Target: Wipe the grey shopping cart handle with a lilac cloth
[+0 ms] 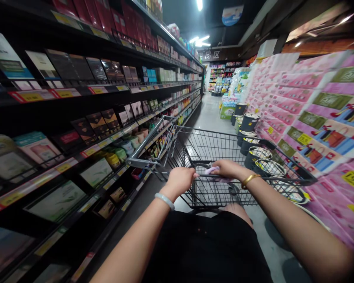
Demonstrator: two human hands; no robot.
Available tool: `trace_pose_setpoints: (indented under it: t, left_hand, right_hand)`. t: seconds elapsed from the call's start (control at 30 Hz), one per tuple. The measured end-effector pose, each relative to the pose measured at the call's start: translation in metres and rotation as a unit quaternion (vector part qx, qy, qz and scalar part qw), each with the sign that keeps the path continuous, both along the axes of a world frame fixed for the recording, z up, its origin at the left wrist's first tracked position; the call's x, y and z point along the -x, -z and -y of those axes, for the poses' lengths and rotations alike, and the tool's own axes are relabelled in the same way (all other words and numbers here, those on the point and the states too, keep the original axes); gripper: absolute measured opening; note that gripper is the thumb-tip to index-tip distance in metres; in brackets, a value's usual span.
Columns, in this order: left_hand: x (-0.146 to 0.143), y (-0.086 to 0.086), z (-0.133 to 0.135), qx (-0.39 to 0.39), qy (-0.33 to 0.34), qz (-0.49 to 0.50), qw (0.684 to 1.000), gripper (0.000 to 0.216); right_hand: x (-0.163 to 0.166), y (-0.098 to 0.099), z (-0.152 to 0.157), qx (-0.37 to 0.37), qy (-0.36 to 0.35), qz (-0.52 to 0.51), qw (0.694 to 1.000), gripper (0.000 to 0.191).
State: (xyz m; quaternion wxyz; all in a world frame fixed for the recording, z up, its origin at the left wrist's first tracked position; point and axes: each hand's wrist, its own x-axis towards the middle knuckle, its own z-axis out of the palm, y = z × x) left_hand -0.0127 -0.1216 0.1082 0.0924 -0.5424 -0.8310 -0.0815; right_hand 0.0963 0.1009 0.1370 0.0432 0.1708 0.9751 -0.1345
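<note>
A black wire shopping cart (pixel 212 149) stands in front of me in a store aisle, its basket holding nothing I can see. My left hand (pixel 179 180) is closed in a fist around the cart's handle bar (pixel 202 175); a pale bangle sits on that wrist. My right hand (pixel 228 169) is also wrapped on the handle bar, pressing a small pale pink thing (pixel 211 170) against it; a gold bangle is on that wrist. I wear black clothing below.
Dark shelves (pixel 76 102) of boxed goods with yellow price tags run along the left. On the right is a wall of pink tissue packs (pixel 312 114), with black buckets (pixel 249 122) lined up at its foot. The grey aisle floor (pixel 209 114) runs ahead to far shelves.
</note>
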Motion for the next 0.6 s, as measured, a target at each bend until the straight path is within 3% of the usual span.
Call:
trace_pose_setpoints:
  t: [0.1,0.17,0.27,0.37,0.47,0.53,0.6]
  left_hand:
    - [0.000,0.000,0.000,-0.002,-0.002,-0.005,1.000,0.044]
    - [0.000,0.000,-0.001,-0.002,-0.004,-0.008,1.000,0.042]
    - [0.000,0.000,-0.002,-0.002,-0.009,-0.014,1.000,0.041]
    - [-0.001,-0.001,-0.002,0.000,-0.010,-0.021,1.000,0.043]
    - [0.000,-0.002,-0.001,0.004,-0.011,-0.030,0.999,0.042]
    - [-0.001,-0.003,-0.001,0.008,-0.011,-0.035,0.999,0.043]
    - [-0.001,-0.003,-0.001,0.010,-0.009,-0.035,0.999,0.045]
  right_hand:
    - [-0.015,-0.003,0.024,-0.046,-0.026,-0.138,0.989,0.013]
    - [-0.027,0.014,0.046,-0.088,-0.021,-0.243,0.966,0.018]
    - [-0.039,0.065,0.076,-0.159,0.001,-0.353,0.922,0.033]
    - [-0.037,0.117,0.095,-0.176,0.018,-0.412,0.894,0.048]
    - [-0.035,0.145,0.092,-0.183,-0.015,-0.447,0.875,0.047]
    - [-0.045,0.152,0.073,-0.201,-0.045,-0.463,0.862,0.045]
    - [-0.064,0.155,0.045,-0.207,-0.024,-0.472,0.857,0.045]
